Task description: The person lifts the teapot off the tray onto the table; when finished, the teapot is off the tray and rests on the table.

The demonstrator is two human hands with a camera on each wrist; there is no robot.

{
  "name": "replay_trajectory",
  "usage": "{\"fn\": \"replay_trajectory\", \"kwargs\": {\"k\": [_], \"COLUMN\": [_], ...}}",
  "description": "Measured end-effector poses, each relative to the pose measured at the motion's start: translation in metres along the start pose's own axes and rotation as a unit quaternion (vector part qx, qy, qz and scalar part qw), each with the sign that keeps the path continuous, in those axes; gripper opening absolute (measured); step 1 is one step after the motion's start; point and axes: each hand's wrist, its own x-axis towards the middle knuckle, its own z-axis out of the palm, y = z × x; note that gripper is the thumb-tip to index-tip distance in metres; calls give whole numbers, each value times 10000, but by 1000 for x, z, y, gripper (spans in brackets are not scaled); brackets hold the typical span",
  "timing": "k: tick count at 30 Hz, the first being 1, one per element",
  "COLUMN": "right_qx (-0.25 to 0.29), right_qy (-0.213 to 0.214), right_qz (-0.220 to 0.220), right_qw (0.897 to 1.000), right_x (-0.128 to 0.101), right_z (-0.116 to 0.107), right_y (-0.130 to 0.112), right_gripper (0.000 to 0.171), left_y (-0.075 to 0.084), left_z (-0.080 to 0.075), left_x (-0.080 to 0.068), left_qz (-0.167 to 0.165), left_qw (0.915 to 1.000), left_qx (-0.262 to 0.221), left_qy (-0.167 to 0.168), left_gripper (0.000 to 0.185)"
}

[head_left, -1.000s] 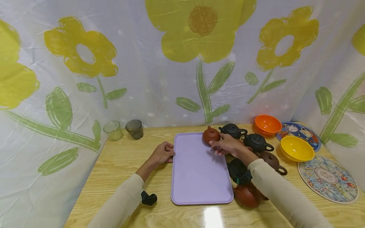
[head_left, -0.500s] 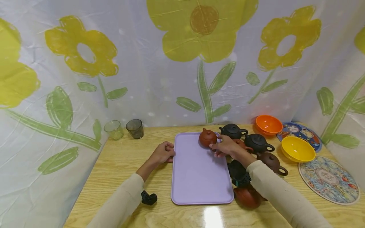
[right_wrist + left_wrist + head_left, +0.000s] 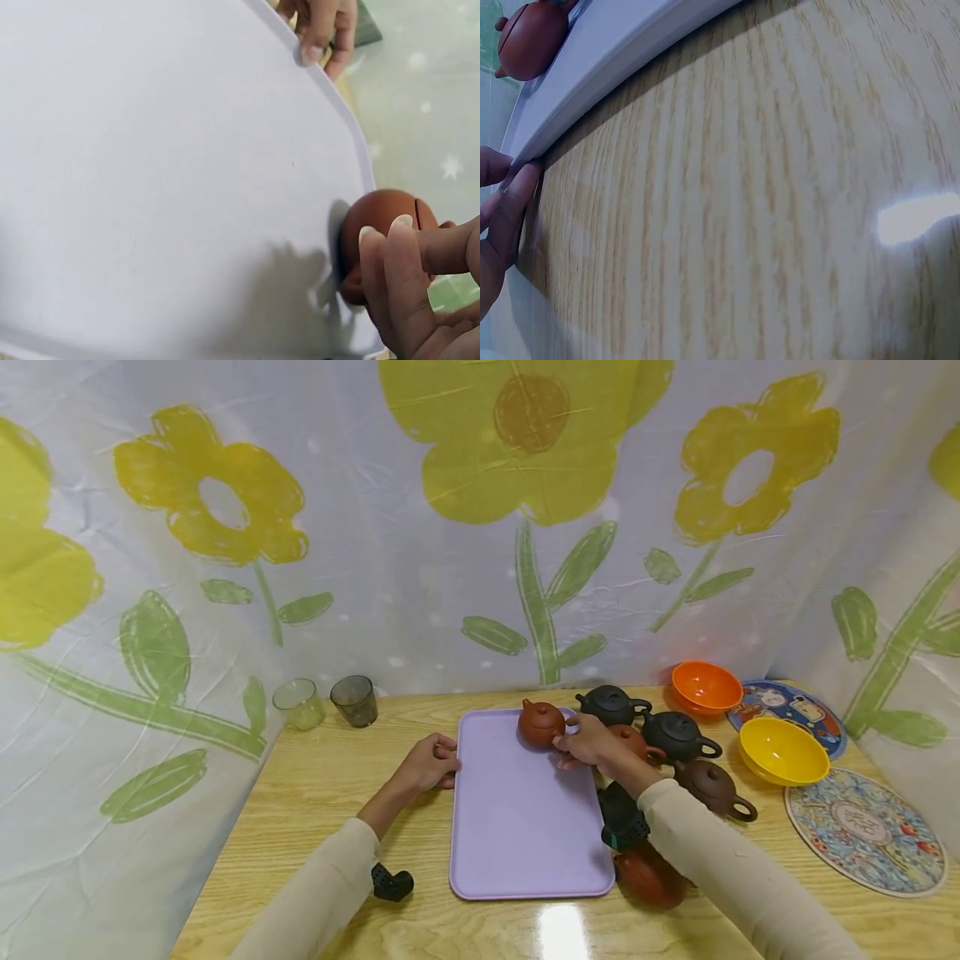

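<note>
A small reddish-brown teapot (image 3: 541, 725) is at the far end of the lilac tray (image 3: 525, 827), its spout toward the back left. My right hand (image 3: 594, 745) grips it from the right side, at the handle; in the right wrist view, fingertips (image 3: 401, 225) lie against the teapot (image 3: 375, 206) and partly cover it. Whether its base touches the tray is unclear. My left hand (image 3: 426, 765) pinches the tray's left rim; the left wrist view has this hand (image 3: 502, 217) at the tray edge (image 3: 562, 112), thumb above and a finger below.
Right of the tray stand several teapots: black ones (image 3: 678, 737), a dark brown one (image 3: 708, 785), reddish ones (image 3: 651, 877). Farther right are an orange bowl (image 3: 705, 687), a yellow bowl (image 3: 783, 752) and round mats (image 3: 862, 831). Two glasses (image 3: 354, 700) stand back left.
The reddish-brown teapot has moved left and slightly toward me on the tray side, turning a little, with my right hand following. My left hand has stayed on the rim.
</note>
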Motion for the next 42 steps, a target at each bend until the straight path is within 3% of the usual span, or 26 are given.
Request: {"fn": "replay_trajectory", "kwargs": {"k": [10,17,28,37,42], "right_qx": [-533,-187,209,137,-110], "right_qy": [259,167,110,-349,-572], "right_qz": [-49,14,-109,-343,-685], "right_qw": [9982,9997,9997,9987,9960], "right_x": [-3,2,5,-15,-33], "right_z": [5,7,4,-13,-28], "right_y": [0,4,7,0,1], "right_gripper": [22,34,35,39,40], "left_y": [2,3,2,1,-1], "left_z": [0,1,0,0,0], "left_x": [-2,-1,-2,-2,-1], "left_qz": [34,75,62,98,153], "left_qw": [10000,9999,9999,9999,9998], "left_qx": [45,77,91,111,124], "left_qy": [0,-1,-3,46,51], "left_gripper": [35,35,36,36,36]}}
